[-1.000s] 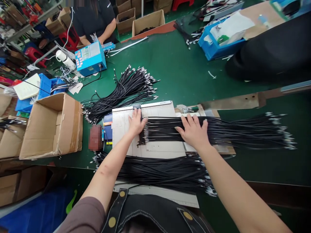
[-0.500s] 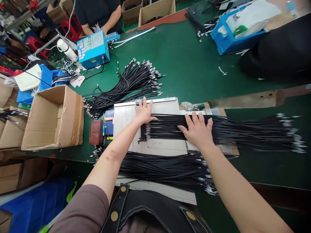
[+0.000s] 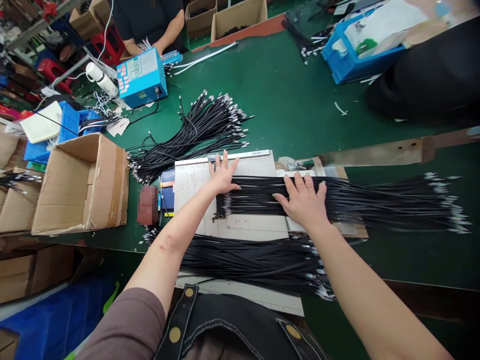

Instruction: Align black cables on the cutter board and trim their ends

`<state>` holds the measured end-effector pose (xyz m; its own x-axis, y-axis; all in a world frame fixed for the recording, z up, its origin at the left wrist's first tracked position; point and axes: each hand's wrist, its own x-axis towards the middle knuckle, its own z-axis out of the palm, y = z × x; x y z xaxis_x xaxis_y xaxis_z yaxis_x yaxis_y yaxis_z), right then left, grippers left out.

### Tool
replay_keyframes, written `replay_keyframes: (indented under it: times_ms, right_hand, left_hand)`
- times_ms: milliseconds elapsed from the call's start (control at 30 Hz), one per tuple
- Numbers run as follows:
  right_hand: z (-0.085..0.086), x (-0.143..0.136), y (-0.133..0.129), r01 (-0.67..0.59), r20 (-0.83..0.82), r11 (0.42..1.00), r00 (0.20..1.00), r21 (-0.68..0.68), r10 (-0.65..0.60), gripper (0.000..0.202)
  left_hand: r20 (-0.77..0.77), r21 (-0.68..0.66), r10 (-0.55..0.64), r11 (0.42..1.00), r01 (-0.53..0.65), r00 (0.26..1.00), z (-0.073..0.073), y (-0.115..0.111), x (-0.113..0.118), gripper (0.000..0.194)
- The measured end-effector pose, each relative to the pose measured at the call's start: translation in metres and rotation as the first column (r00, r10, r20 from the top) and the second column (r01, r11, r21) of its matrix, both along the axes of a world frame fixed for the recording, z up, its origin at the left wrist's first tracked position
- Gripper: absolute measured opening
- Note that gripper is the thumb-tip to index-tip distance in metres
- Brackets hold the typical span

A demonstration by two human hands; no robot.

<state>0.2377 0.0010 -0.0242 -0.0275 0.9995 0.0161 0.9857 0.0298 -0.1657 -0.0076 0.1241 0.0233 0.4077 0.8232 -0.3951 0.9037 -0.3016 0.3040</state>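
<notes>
Black cables (image 3: 258, 196) lie side by side across a pale board (image 3: 195, 185), their left ends in a dark strip (image 3: 220, 205). My left hand (image 3: 224, 176), fingers spread, rests at the upper left edge of these cables, near the board's metal-coloured top rail (image 3: 247, 155). Flat on the cables further right is my right hand (image 3: 306, 200), its fingers also spread. The cables run on to the right, where their silvery ends (image 3: 450, 205) fan out. A second bundle of black cables (image 3: 247, 257) lies nearer my body.
Another cable pile (image 3: 195, 130) lies beyond the board. At the left are a cardboard box (image 3: 108, 185) and a reddish-brown block (image 3: 147, 205). A blue device (image 3: 142, 77) stands at the back, near a person in black (image 3: 148, 20). A blue bin (image 3: 337, 60) is at the upper right.
The view has shifted slightly. Both hands remain spread in nearly the same places on the cables and board.
</notes>
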Motion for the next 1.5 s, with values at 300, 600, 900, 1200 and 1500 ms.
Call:
replay_keyframes:
  times_ms: [300,600,900,1200,1500]
  right_hand:
    - [0.001,0.0,0.0,0.001,0.011,1.0,1.0,-0.004,-0.001,0.067]
    - [0.003,-0.002,-0.002,-0.018,-0.046,0.999,0.999,0.042,0.019,0.069]
    - [0.001,-0.003,-0.003,-0.018,-0.021,0.998,1.0,0.061,0.019,0.067]
    - [-0.001,-0.005,0.0,0.004,0.003,0.998,1.0,0.062,-0.005,0.067]
    - [0.006,-0.01,0.006,0.041,-0.006,0.999,0.999,-0.011,-0.041,0.07]
  left_hand:
    - [-0.062,-0.065,0.109,0.991,-0.113,0.992,0.0,0.001,0.008,0.118]
    - [-0.206,-0.165,0.407,0.882,-0.441,0.89,-0.006,0.003,0.025,0.141]
    - [-0.26,-0.09,0.367,0.912,-0.401,0.893,0.0,0.011,-0.003,0.142]
    - [-0.002,0.112,0.057,0.992,-0.057,0.998,0.016,-0.051,-0.016,0.109]
    - [-0.072,0.244,-0.054,0.967,0.07,0.996,-0.013,-0.083,0.022,0.112]
